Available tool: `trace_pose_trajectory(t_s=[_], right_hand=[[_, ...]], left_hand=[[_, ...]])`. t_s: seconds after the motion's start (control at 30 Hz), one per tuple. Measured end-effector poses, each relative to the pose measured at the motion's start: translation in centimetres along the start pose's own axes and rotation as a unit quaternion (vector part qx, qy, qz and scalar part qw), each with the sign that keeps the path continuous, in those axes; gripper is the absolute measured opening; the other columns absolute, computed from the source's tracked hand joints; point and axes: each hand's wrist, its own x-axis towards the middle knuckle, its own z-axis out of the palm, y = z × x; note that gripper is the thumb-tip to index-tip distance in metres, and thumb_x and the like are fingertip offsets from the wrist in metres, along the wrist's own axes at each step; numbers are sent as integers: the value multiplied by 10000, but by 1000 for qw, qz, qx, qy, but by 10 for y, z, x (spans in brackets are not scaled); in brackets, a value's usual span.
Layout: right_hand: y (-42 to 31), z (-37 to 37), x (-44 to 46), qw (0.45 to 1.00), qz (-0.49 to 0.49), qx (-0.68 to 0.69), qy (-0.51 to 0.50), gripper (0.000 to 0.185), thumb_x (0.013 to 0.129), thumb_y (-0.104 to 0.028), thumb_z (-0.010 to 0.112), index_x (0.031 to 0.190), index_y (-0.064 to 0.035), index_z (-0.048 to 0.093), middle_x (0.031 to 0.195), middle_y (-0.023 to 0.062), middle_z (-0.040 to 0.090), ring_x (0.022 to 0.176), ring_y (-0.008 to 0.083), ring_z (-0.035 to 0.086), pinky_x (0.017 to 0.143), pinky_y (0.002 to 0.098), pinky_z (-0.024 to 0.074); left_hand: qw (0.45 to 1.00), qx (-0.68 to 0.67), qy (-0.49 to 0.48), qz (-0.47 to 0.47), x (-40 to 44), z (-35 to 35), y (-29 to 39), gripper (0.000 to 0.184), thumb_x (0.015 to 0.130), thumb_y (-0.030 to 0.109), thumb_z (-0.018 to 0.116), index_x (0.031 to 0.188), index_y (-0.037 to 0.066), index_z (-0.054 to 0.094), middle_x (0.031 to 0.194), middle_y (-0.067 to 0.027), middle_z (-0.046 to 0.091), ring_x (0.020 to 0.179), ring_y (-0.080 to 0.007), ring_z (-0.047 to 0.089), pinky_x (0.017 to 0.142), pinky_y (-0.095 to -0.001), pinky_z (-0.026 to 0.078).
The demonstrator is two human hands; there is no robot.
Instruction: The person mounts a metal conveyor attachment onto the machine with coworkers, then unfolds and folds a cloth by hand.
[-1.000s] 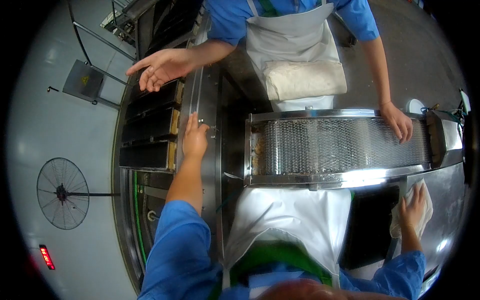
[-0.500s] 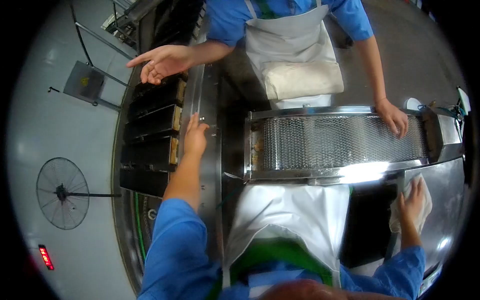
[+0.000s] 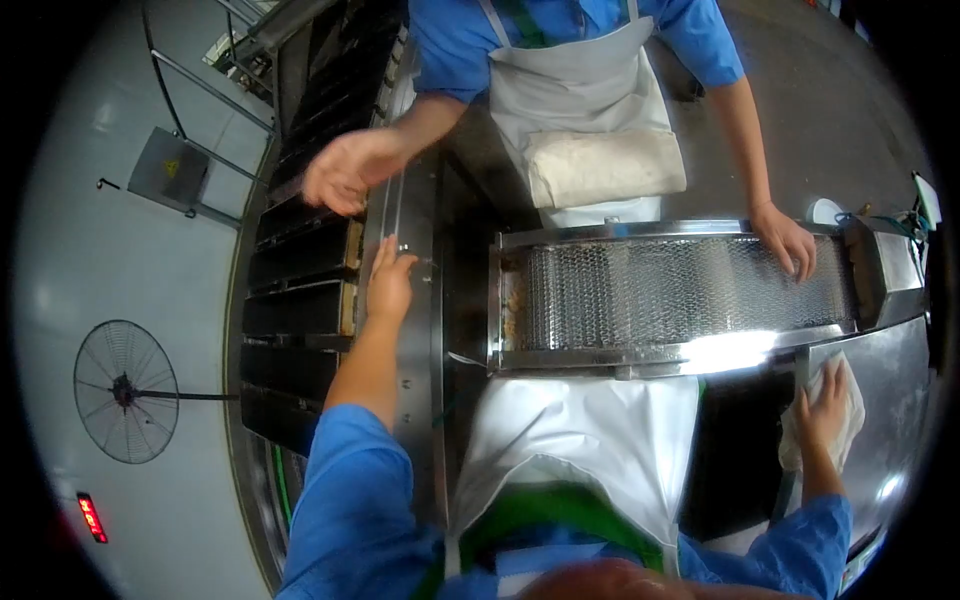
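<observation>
My left hand rests on the long metal rail beside a row of dark moulds, its fingers stretched forward and nothing held. To the right, my right hand holds a whitish cloth against the shiny metal panel; part of the cloth lies hidden under the palm. Between my hands and the co-worker runs a metal mesh conveyor. Pale material shows at the ends of some dark moulds.
Across the conveyor stands a co-worker in a white apron. One co-worker hand hovers over the moulds; the other hand rests on the mesh. Leftward are a fan, a grey box and a red display.
The co-worker's hand over the moulds has moved down and right, its pointing fingers now curled and blurred. The dark moulds have shifted along their track. My hands have hardly moved.
</observation>
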Motion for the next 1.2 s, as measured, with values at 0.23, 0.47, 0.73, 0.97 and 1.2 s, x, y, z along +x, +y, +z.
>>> trace_pose_trajectory(t_s=[0.23,0.47,0.73,0.97,1.2], right_hand=[[-2,-2,1,1000,11,2,-9,704,733,-149,708,1364,-82,403,1461,212,323,1341,393,311,1090,444,295],[-2,-5,-2,1000,13,1,-12,712,713,-133,706,1357,-79,405,1478,201,293,1349,387,300,1091,444,297],[-8,-8,-1,1000,14,1,-15,709,714,-134,695,1358,-72,403,1475,203,299,1348,387,302,1094,442,290],[-3,-7,-1,1000,-10,-13,-11,722,723,-139,693,1377,-88,391,1475,199,301,1340,388,315,1091,440,295],[8,4,-1,1000,-17,-10,4,723,739,-144,688,1390,-95,377,1479,188,301,1339,390,317,1089,441,300]], left_hand=[[1000,1,16,11,1,-5,6,242,732,-46,629,941,70,665,1383,-214,443,1303,-343,407,1049,-386,378],[1000,0,12,8,2,-8,9,245,736,-54,626,949,64,652,1393,-202,433,1307,-332,401,1045,-376,383],[1000,6,21,0,0,-7,14,264,748,-62,605,964,80,655,1401,-196,424,1310,-327,395,1044,-374,383],[1000,8,24,7,0,-6,11,280,744,-66,601,970,88,661,1404,-190,422,1316,-325,385,1044,-371,381],[999,10,31,14,-1,-4,10,298,748,-73,586,987,89,663,1397,-200,428,1310,-337,385,1045,-372,375]])
